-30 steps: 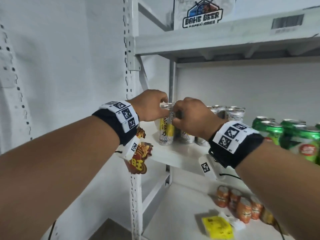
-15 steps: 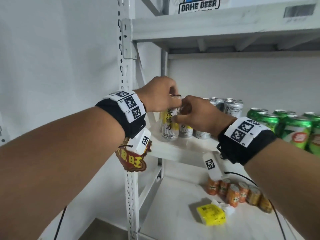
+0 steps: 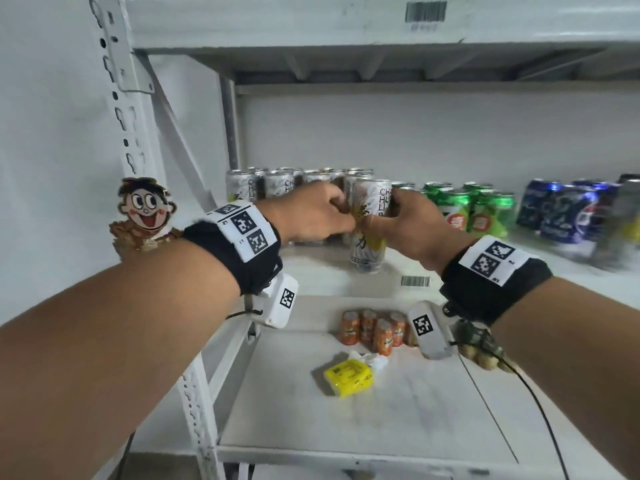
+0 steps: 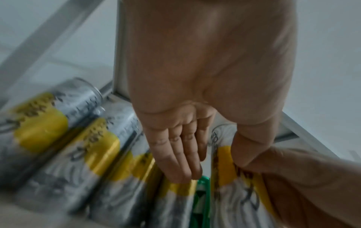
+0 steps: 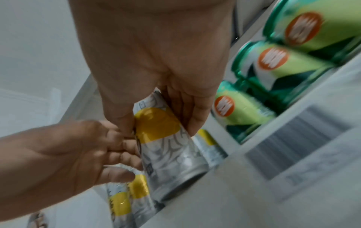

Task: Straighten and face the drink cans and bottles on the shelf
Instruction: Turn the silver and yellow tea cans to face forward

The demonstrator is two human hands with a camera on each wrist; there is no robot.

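Observation:
A tall white-and-yellow can (image 3: 367, 244) stands upright in front of a row of like cans (image 3: 242, 185) on the middle shelf (image 3: 311, 271). My left hand (image 3: 332, 216) grips its left side, thumb (image 4: 244, 148) on the label and fingers (image 4: 175, 154) against the can (image 4: 230, 177). My right hand (image 3: 398, 209) wraps its upper right side, and in the right wrist view this hand (image 5: 160, 128) has thumb and fingers curled round the can (image 5: 171, 154). Green cans (image 3: 464, 213) stand just right of it, and blue cans (image 3: 568, 213) farther right, blurred.
A shelf board (image 3: 311, 26) with a barcode label hangs close overhead. On the lower shelf (image 3: 415, 427) are small orange cans (image 3: 374, 327) and a yellow pack (image 3: 348, 374). A cartoon figure (image 3: 145, 209) is fixed to the left upright (image 3: 121, 98).
Both hands have shifted right along the shelf with the can, from the left end of the row to beside the green cans. They now hold its body instead of its rim.

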